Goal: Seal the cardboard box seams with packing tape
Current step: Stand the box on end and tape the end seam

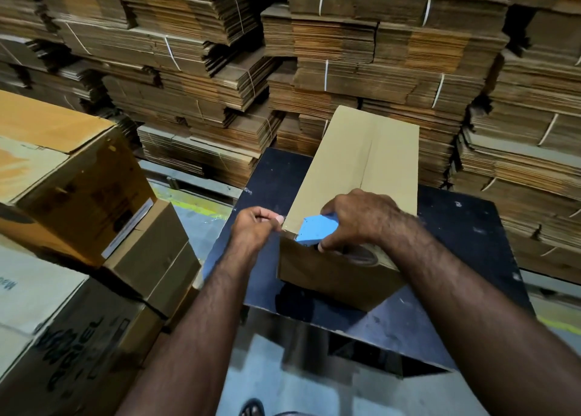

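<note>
Head view: the person's two forearms reach forward over a dark table (456, 227). The right hand (361, 217) grips a blue tape dispenser (316, 229) with its brown tape roll (361, 255), pressed at the near top edge of a long cardboard box (361, 170) lying on the table. The left hand (253, 228) pinches something at the box's near left corner — too small to tell what. Printed cartons (72, 189) stand to the left — bundled flat cardboard stacks (314, 53) rise behind.
</note>
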`<state>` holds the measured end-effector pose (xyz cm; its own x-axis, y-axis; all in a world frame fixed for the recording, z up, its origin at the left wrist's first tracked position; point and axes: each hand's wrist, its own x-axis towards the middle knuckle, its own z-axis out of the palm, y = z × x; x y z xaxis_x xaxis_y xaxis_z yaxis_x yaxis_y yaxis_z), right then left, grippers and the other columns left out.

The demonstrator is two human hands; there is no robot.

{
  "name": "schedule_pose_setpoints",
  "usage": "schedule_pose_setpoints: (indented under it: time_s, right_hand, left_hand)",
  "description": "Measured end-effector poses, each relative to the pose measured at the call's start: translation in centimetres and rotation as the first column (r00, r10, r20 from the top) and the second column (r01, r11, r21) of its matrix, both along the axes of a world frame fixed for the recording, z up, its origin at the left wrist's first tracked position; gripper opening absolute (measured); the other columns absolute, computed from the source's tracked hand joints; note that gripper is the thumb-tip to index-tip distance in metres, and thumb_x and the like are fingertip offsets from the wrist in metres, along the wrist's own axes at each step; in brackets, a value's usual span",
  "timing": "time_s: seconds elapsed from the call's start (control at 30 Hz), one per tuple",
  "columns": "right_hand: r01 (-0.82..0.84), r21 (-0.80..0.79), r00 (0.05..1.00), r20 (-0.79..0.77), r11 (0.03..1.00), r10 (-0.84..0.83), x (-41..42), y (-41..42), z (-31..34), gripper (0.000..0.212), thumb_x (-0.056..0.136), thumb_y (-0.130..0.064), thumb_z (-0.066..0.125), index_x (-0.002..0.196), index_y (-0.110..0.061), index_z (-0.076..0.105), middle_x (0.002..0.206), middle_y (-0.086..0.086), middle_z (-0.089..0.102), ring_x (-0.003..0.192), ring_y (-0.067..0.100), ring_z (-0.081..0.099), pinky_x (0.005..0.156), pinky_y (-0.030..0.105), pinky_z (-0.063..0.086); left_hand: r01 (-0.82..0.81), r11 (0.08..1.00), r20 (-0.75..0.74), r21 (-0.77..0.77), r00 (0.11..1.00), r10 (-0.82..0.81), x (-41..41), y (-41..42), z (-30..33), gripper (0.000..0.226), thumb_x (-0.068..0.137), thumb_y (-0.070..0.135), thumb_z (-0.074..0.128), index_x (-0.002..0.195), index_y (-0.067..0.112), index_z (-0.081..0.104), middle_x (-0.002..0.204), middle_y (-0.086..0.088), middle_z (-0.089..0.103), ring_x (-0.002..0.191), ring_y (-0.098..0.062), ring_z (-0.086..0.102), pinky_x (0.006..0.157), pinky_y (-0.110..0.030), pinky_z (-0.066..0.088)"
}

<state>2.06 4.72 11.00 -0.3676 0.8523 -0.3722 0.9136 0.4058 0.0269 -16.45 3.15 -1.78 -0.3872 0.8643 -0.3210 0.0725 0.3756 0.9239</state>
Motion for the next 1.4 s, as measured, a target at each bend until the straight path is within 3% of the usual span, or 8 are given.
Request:
schedule_pose_setpoints:
  time_s: [0.07,0.17,0.37,0.53,0.73,0.9,1.07,1.4]
  right_hand:
    - [0.009,-0.015,1.0,-0.018,1.0,-0.009,-0.2,0.4,0.2,0.079,0.07,-0.068,0.072,0.137,-0.031,0.052,0.124,-0.003,0.061,0.112,0.021,0.053,0.075,0.036,0.039]
    - [-0.006,-0.019,1.0,-0.017,1.0,0.005,-0.1,0.5,0.2,0.077,0.071,-0.067,0.071,0.136,-0.031,0.053,0.124,-0.003,0.061,0.113,0.021,0.052,0.075,0.036,0.039]
    - [-0.006,0.008,1.0,-0.028,1.0,0.007,-0.1,0.8,-0.2,0.079,0.069,-0.069,0.071,0.136,-0.031,0.054,0.12,-0.004,0.063,0.105,0.017,0.053,0.072,0.035,0.04]
    - [0.0,0.006,0.999,-0.036,1.0,0.0,0.1,0.9,-0.7,0.078,0.069,-0.067,0.072,0.136,-0.03,0.053,0.118,-0.004,0.063,0.102,0.016,0.051,0.069,0.033,0.038]
    - [0.009,-0.011,0.999,-0.046,1.0,-0.009,0.0,1.1,-0.7,0.079,0.071,-0.064,0.073,0.139,-0.03,0.051,0.123,-0.003,0.061,0.109,0.017,0.051,0.068,0.033,0.036]
    - [0.004,-0.02,0.999,-0.053,1.0,-0.005,0.0,1.0,-0.6,0.076,0.071,-0.064,0.073,0.136,-0.029,0.053,0.118,-0.004,0.063,0.1,0.014,0.05,0.062,0.03,0.033]
    - [-0.008,0.006,0.999,-0.047,1.0,0.008,0.2,0.7,-0.4,0.079,0.068,-0.065,0.074,0.134,-0.035,0.044,0.107,-0.004,0.057,0.095,0.017,0.049,0.067,0.033,0.039]
    - [0.04,-0.074,0.999,-0.007,0.996,-0.041,8.7,1.2,0.5,0.071,0.068,-0.074,0.067,0.13,-0.055,0.038,0.112,-0.009,0.056,0.099,0.013,0.042,0.08,0.038,0.042]
  left_hand:
    - [0.024,0.999,-0.013,-0.046,1.0,-0.025,-0.6,0.2,0.1,0.029,0.085,0.019,0.078,0.108,0.022,0.061,0.084,-0.001,0.069,0.071,-0.015,0.057,0.057,-0.026,0.043]
    - [0.091,0.991,-0.477,-0.1,0.87,-0.128,-1.7,-0.8,-0.5,0.051,0.086,0.025,0.075,0.132,0.028,0.052,0.116,0.001,0.064,0.104,-0.021,0.06,0.083,-0.037,0.051]
    - [0.536,0.798,-0.741,0.276,0.647,-0.178,0.5,-3.5,-1.0,0.074,0.075,-0.015,0.054,0.146,0.008,0.05,0.152,-0.006,0.049,0.14,-0.021,0.046,0.122,-0.032,0.025]
    - [0.512,0.808,-0.713,0.291,0.679,-0.174,1.9,-3.9,-3.9,0.08,0.079,0.02,0.066,0.153,0.004,0.037,0.16,-0.007,0.036,0.145,-0.014,0.037,0.124,-0.029,0.019]
    - [0.51,0.814,-0.697,0.277,0.69,-0.195,1.5,-3.8,-4.5,0.088,0.083,0.016,0.075,0.158,0.01,0.028,0.16,-0.003,0.036,0.145,-0.024,0.039,0.117,-0.045,0.037]
    - [0.642,0.722,-0.864,0.259,0.488,-0.124,0.1,-3.1,-4.6,0.093,0.076,0.013,0.077,0.156,0.008,0.03,0.166,-0.005,0.025,0.152,-0.02,0.025,0.12,-0.046,0.031]
    - [0.661,0.66,-0.895,0.357,0.445,0.038,0.3,-1.6,-6.2,0.065,0.078,-0.003,0.069,0.141,0.005,0.055,0.149,-0.008,0.052,0.139,-0.023,0.048,0.115,-0.049,0.037]
    - [0.651,0.683,-0.943,0.332,0.233,0.236,-1.2,-0.2,-5.7,0.043,0.097,0.041,0.061,0.136,0.023,0.063,0.143,0.007,0.058,0.126,-0.019,0.062,0.109,-0.055,0.04]
